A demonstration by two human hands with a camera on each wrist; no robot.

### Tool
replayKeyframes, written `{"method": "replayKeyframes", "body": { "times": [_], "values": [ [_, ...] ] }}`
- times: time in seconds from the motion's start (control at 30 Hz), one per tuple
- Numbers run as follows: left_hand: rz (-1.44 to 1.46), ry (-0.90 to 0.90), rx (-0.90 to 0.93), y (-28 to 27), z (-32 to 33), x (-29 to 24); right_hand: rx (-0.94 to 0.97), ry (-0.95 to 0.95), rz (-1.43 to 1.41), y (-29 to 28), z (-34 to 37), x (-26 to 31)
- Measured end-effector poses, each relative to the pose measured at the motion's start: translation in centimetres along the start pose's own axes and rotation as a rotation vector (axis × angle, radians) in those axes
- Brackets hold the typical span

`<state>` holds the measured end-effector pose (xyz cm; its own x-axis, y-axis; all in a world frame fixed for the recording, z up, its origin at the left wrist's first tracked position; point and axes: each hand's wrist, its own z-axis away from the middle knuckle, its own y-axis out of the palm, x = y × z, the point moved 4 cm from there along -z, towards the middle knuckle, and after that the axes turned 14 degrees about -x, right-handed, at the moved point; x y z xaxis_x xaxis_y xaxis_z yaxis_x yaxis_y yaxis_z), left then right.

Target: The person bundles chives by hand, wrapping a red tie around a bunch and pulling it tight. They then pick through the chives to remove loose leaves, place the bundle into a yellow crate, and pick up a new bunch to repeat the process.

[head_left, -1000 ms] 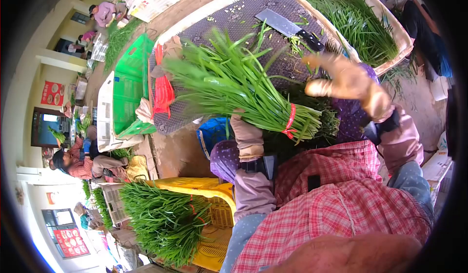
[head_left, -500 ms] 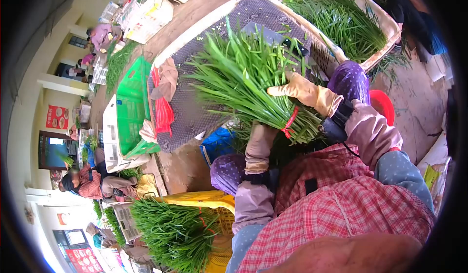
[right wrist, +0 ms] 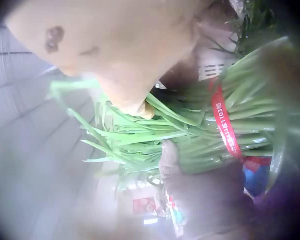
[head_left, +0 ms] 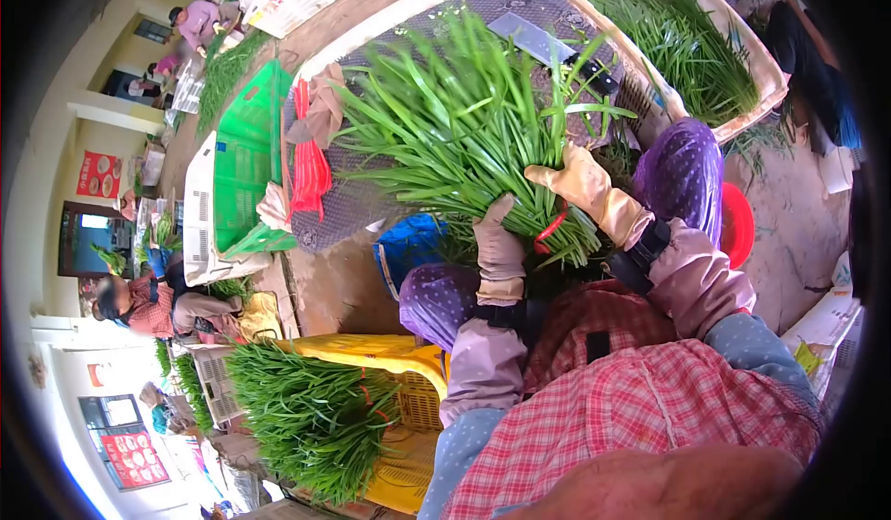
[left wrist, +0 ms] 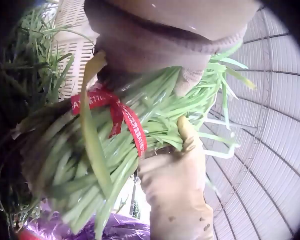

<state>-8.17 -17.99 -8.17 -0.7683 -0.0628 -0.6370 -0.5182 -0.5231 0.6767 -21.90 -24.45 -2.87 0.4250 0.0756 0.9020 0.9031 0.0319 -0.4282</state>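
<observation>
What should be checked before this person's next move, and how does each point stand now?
1. Left hand on the bundle: ok.
2. Right hand on the bundle, opposite side: ok.
3. Red tie round the stems: ok.
4. Tie tight enough to hold: cannot tell.
5. Leaves all lying together: not ok, several stick out sideways near the right hand.
6. Knife away from both hands: ok, it lies on the mat.

Holds the red-banded bunch of chives (head_left: 464,130) with left grip (head_left: 499,246) and right grip (head_left: 599,193), over the table (head_left: 348,214), near the cleaver (head_left: 527,38).
</observation>
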Motion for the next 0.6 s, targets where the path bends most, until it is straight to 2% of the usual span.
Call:
{"method": "replayKeyframes", "body": {
  "times": [0.03,0.1,0.17,0.2,0.23,0.3,0.37,0.4,0.43,0.5,0.53,0.57,0.6],
  "values": [
    [0.004,0.0,-0.004,-0.1,0.0,-0.1,-0.009,0.049,-0.171,0.5,-0.2,-1.1],
    [0.013,-0.051,-0.017,-0.4,-0.1,0.1,-0.045,0.005,-0.15,0.6,-0.6,-2.3],
    [-0.008,-0.056,-0.004,-0.7,-0.2,0.6,0.04,0.007,0.11,0.3,-1.5,-3.5],
    [-0.029,-0.055,0.007,-0.8,-0.3,0.8,0.041,-0.086,0.275,0.1,-2.5,-4.6],
    [-0.024,-0.053,0.007,-0.9,-0.4,0.8,-0.088,-0.138,-0.301,-1.0,-2.4,-2.8],
    [-0.072,-0.087,-0.011,-1.3,-0.3,1.1,-0.07,0.112,-0.323,-4.0,-3.6,-1.5],
    [-0.073,-0.101,-0.011,-1.0,-0.1,0.9,-0.343,-0.246,0.128,-6.5,-6.7,-4.8],
    [-0.074,-0.116,-0.01,-0.6,0.1,0.8,-0.59,-0.339,0.433,-8.8,-3.9,2.0],
    [-0.073,-0.122,-0.008,-0.3,0.3,0.8,-0.741,-0.528,0.508,-9.3,-2.8,5.0],
    [-0.083,-0.02,0.043,0.5,0.8,0.3,-0.467,-0.627,0.322,-7.7,-0.2,9.5],
    [-0.11,0.008,0.028,1.0,1.1,0.0,-0.242,-0.718,0.252,-5.3,1.5,10.2],
    [-0.223,0.09,0.06,-4.0,-2.8,3.4,-0.015,-0.805,0.178,-2.7,3.2,10.0],
    [0.199,-0.153,0.33,-4.4,-3.6,4.6,0.093,-0.807,0.126,-0.7,4.4,9.0]
  ]
}}
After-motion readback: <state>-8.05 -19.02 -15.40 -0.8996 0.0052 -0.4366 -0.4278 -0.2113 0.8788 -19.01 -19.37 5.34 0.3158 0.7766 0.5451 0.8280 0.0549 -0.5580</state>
